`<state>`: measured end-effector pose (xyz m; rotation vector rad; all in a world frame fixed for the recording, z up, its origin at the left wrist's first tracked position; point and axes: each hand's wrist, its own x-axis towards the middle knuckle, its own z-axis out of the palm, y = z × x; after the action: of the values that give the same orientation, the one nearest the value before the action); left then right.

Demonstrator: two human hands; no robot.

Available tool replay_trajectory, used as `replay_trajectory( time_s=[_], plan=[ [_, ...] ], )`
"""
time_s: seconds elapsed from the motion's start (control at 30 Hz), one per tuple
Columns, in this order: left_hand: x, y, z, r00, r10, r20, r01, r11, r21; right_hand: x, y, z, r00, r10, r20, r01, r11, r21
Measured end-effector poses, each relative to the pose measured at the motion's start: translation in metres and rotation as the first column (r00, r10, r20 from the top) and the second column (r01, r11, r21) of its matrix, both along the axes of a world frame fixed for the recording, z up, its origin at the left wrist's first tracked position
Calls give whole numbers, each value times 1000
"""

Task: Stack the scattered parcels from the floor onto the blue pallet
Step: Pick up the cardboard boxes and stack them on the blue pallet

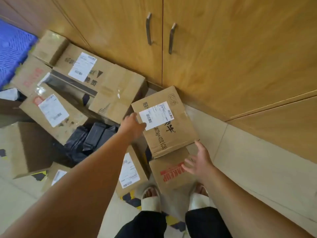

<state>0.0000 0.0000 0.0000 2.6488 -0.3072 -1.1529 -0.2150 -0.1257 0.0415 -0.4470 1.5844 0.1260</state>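
Brown cardboard parcel w/ white shipping label (165, 121) sits tilted atop other boxes by the wooden cabinet (223, 57), long axis running away from person; left hand (134, 125) touches its left edge, right hand (199, 161) spread open just below near corner.

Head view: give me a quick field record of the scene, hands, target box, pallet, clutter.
left hand: open, on the left edge of the labelled box, fingers at the label
right hand: open, fingers spread, at the box's near right corner, contact unclear
labelled box: tilted, resting partly on the red-print box by the feet
pallet: blue, far left, visible part bare
other boxes: pile along the cabinet, several with white labels
black bags: on the floor between boxes
task state: no parcel seen on the pallet yet
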Motion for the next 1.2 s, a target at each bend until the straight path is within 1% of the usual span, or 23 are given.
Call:
replay_trajectory(
  time_s=[0.07, 0.13, 0.23, 0.3, 0.43, 0.53, 0.67, 0.8, 0.9, 0.97, 1.07, 1.13, 1.2],
  plan=[
    [12, -15, -24, 1000, -12, 22, 13, 1000, -25, 6, 1, -32, 998, -67, -17, 67, 997, 25],
    [29, -33, -45, 998, -33, 45, 34, 999, -25, 14, 2, -58, 994, -110, 17, 109, 993, 49],
    [43, -56, -76, 984, -107, 139, 111, 994, -22, 20, 7, -91, 986, -160, 51, 154, 982, 111],
    [51, -68, -92, 973, -165, 159, 166, 986, 8, 23, 9, -109, 980, -185, 75, 174, 975, 140],
    [64, -88, -115, 975, -177, 132, 173, 984, 39, 28, 11, -133, 963, -257, 87, 242, 958, 153],
    [70, -94, -127, 969, -213, 124, 205, 976, 76, 36, 8, -141, 964, -258, 63, 243, 953, 179],
    [69, -98, -121, 982, -162, 94, 156, 985, 73, 37, -1, -142, 963, -263, 53, 251, 952, 177],
    [68, -90, -94, 988, -133, 78, 130, 991, 38, 27, -1, -127, 966, -236, 109, 217, 962, 163],
    [59, -82, -59, 991, -118, 68, 119, 993, -13, 9, 6, -92, 962, -233, 145, 209, 964, 162],
    [44, -76, -26, 990, -117, 76, 120, 992, -35, -7, 10, -57, 957, -230, 177, 203, 966, 158],
    [19, -59, 45, 979, -111, 172, 114, 993, -8, -18, 9, 11, 962, -207, 176, 183, 973, 143],
    [6, -42, 103, 984, -19, 175, 27, 999, -42, -20, 8, 64, 975, -178, 132, 166, 981, 100],
    [0, -22, 163, 986, 117, 119, -104, 988, -116, -23, 9, 125, 981, -141, 131, 131, 988, 82]
  ],
)
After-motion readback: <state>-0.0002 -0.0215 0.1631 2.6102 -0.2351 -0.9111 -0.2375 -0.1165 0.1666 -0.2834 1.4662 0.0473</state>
